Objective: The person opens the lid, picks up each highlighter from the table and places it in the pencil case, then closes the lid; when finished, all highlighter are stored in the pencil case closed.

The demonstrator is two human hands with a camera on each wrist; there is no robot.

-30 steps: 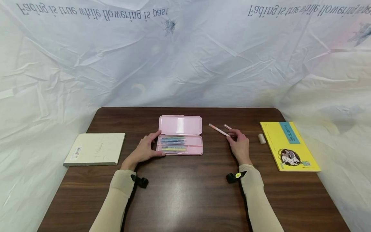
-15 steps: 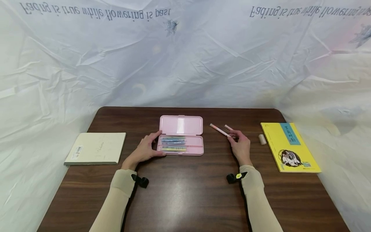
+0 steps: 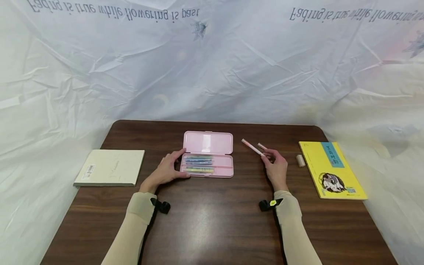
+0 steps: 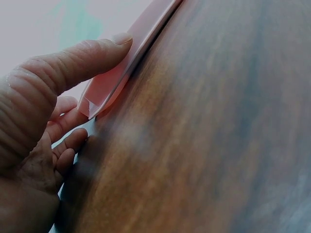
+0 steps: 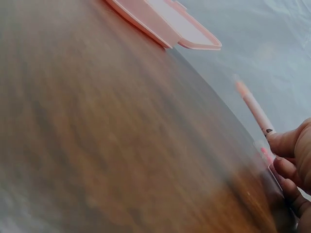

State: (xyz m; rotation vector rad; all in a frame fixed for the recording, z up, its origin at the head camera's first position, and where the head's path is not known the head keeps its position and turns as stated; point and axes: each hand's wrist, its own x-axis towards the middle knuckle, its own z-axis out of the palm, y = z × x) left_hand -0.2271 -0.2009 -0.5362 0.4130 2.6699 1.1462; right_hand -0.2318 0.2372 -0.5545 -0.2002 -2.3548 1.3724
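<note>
A pink pencil case (image 3: 222, 171) lies with its lid up at mid-table, several blue, green and yellow pens (image 3: 198, 160) in its left part. My left hand (image 3: 165, 171) holds the case's left end, the thumb at its front edge and a finger near the hinge. In the left wrist view the thumb (image 4: 92, 60) presses on the pink wall. To the right of the case, my right hand (image 3: 275, 165) pinches a white pen with an orange end (image 3: 253, 147), tilted up to the left. A second slim pen (image 3: 262, 146) shows beside its fingers, partly hidden by them.
A white eraser (image 3: 300, 161) lies right of my right hand, near a yellow book (image 3: 326, 162). At the left is a cream book (image 3: 112, 167) with a barcode. The dark wooden table (image 3: 212, 221) ends at a pale printed curtain (image 3: 212, 73) behind.
The view has shifted slightly. Both hands keep their places, the left at the pencil case and the right with the pen.
</note>
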